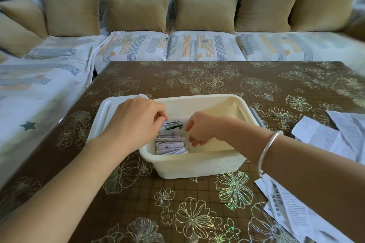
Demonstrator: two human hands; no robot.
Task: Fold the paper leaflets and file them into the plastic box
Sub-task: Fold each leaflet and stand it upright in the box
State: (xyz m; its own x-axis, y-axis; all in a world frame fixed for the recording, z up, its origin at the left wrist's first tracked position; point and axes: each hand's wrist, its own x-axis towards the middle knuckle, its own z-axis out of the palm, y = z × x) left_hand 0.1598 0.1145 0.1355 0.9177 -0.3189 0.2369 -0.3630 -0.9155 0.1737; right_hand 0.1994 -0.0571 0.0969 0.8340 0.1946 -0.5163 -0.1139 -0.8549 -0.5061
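A cream plastic box (199,165) stands on the brown flowered table. Inside its left half, several folded leaflets (170,145) stand on edge in a row. Both hands reach into the box at the far end of that row. My left hand (136,122) has its fingers curled over the left side of a folded leaflet with green print (172,125). My right hand (201,128) pinches the right side of the same leaflet. Its lower part is hidden among the other leaflets.
The box's white lid (107,108) lies flat left of the box, partly under my left hand. Unfolded leaflets lie at the right table edge (327,134) and front right (292,209). A sofa with tan cushions (136,11) runs behind and left of the table.
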